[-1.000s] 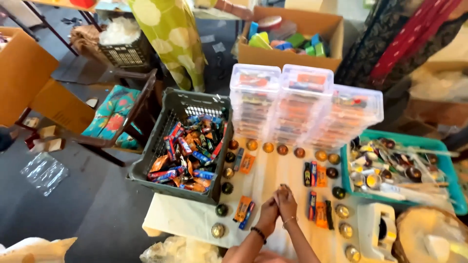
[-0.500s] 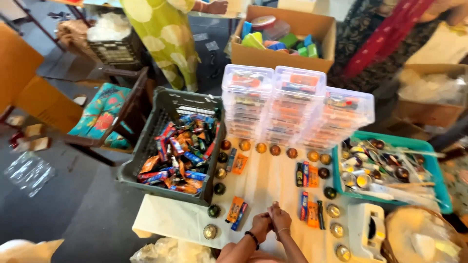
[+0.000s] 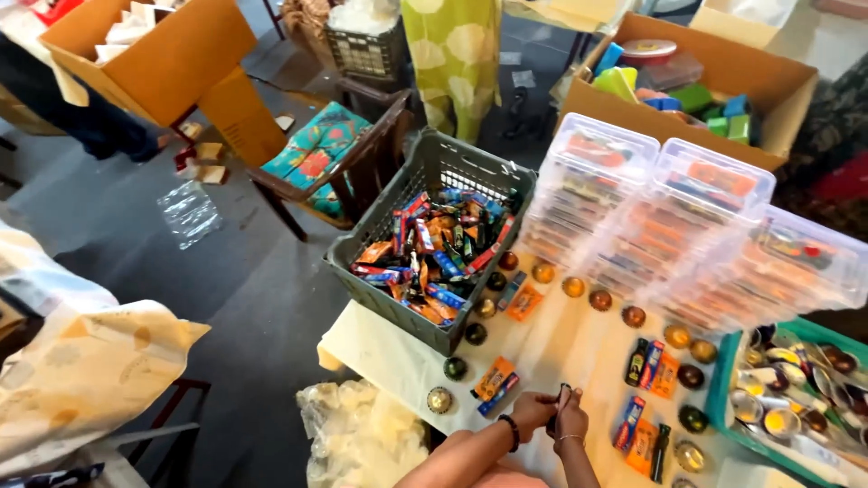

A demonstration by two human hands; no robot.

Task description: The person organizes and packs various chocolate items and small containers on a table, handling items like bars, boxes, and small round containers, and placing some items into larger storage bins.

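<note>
Cream-covered tabletop [image 3: 551, 334] near lower frame edge: small dark packet [image 3: 560, 404] pinched between left hand [image 3: 533, 413] and right hand [image 3: 571, 422], fingers of both clenched on it. Orange-blue packets [image 3: 496, 384] just left; grey crate [image 3: 434, 244] of wrappers beyond; stacked clear boxes [image 3: 669, 235] further back.

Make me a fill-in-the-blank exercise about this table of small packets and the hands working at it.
1. Both hands pinch one small ____ packet between them.
2. The grey crate is filled with small colourful ____.
3. The clear lidded boxes stand in ____ stacks.
4. The wrist with the dark band belongs to the ____ hand.

Missing words: dark; packets; three; left
</note>
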